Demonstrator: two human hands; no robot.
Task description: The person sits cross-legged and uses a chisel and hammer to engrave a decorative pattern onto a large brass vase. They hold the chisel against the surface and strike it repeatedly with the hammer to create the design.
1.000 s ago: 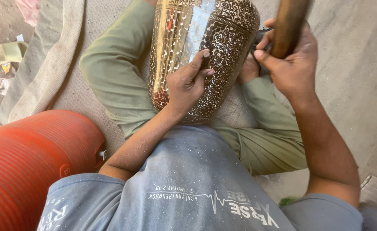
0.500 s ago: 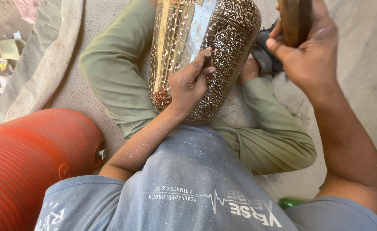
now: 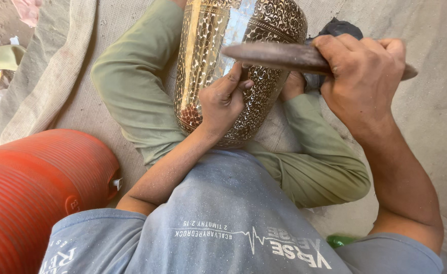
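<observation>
engraved brass vase, smooth wooden mallet

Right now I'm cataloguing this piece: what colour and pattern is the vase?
Shiny brass-gold vase, engraved all over with fine scrolls and small scale-like cells; head view.

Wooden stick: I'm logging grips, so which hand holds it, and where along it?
The right hand holds the wooden stick, fist closed near its right end.
</observation>
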